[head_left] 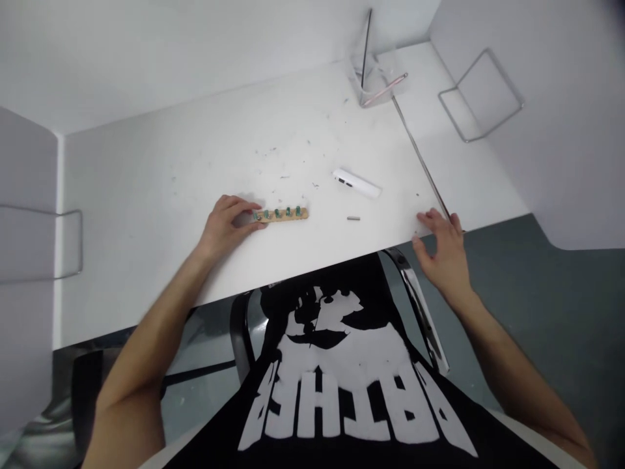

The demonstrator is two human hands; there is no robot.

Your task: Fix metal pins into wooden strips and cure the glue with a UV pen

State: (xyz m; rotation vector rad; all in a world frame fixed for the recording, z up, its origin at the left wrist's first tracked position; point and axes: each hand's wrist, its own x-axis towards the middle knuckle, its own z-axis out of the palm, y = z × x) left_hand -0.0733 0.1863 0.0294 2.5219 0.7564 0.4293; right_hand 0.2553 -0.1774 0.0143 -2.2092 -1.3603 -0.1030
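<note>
A short wooden strip (pixel 284 215) with several green-headed screws standing in it lies on the white desk (pixel 146 195). My left hand (pixel 225 224) grips the strip's left end between fingers and thumb. My right hand (pixel 442 251) rests at the desk's front right edge, fingers spread and flat, holding nothing. A small dark bit (pixel 353 218) lies between the strip and my right hand. A white pen-shaped tool (pixel 356 184) lies a little beyond the bit.
A clear holder (pixel 374 81) with a thin rod in it stands at the back right. A long metal rod (pixel 422 163) runs across the desk toward my right hand. White side panels carry wire brackets (pixel 481 98). Small debris speckles the desk.
</note>
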